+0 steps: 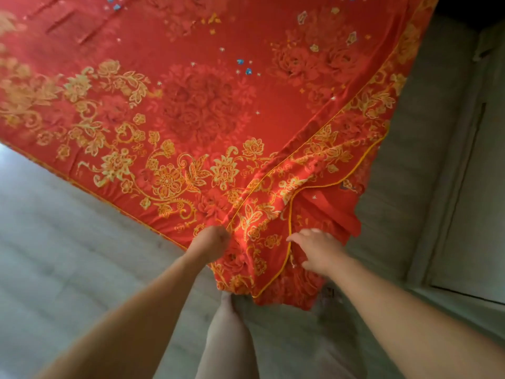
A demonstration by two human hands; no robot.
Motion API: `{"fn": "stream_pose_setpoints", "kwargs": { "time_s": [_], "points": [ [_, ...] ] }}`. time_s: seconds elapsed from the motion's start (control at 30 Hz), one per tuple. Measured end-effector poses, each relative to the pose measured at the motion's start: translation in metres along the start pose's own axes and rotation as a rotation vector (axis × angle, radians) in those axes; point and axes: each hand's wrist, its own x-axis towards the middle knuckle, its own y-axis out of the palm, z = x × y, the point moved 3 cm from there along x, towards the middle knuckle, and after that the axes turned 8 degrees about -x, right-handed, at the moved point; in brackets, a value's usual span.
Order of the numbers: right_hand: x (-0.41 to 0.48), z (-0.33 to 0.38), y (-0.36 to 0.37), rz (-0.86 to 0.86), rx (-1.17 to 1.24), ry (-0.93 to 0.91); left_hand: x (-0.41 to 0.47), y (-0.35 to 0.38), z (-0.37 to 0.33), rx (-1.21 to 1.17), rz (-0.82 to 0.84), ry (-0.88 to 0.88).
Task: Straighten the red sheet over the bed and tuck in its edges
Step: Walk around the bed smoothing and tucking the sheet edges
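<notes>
The red sheet (191,105) with gold flower patterns covers the bed and fills the upper part of the head view. Its near corner hangs down over the bed corner in loose folds with a yellow piped edge. My left hand (210,243) is clenched on a fold of the sheet at the corner. My right hand (317,250) rests on the hanging flap just to the right, fingers spread and pressing the cloth, thumb below.
Grey floor (68,255) lies to the left and below the bed corner. A pale wall or door panel (451,187) runs close along the bed's right side, leaving a narrow gap. My leg (226,337) stands right below the corner.
</notes>
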Motion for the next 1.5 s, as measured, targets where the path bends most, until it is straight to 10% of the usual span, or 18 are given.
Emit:
{"fn": "stream_pose_setpoints", "kwargs": {
  "time_s": [0.37, 0.67, 1.0, 1.2, 1.5],
  "points": [
    [0.031, -0.023, 0.038, 0.023, -0.234, -0.496, -0.060, 0.147, -0.028, -0.388, -0.192, -0.321],
    [0.088, -0.050, 0.097, -0.210, -0.484, -0.548, -0.032, 0.253, -0.047, -0.253, -0.506, -0.309],
    [0.076, -0.081, 0.117, -0.512, -0.177, -0.748, -0.028, 0.269, -0.057, -0.039, -0.865, -0.081],
    [0.025, -0.120, 0.160, -0.191, -0.445, -0.677, -0.070, 0.321, -0.076, -0.321, -0.633, -0.220],
    [-0.001, -0.147, 0.213, 0.073, -0.589, -0.618, -0.054, 0.386, -0.091, 0.110, -0.421, -0.166]
  ]
}}
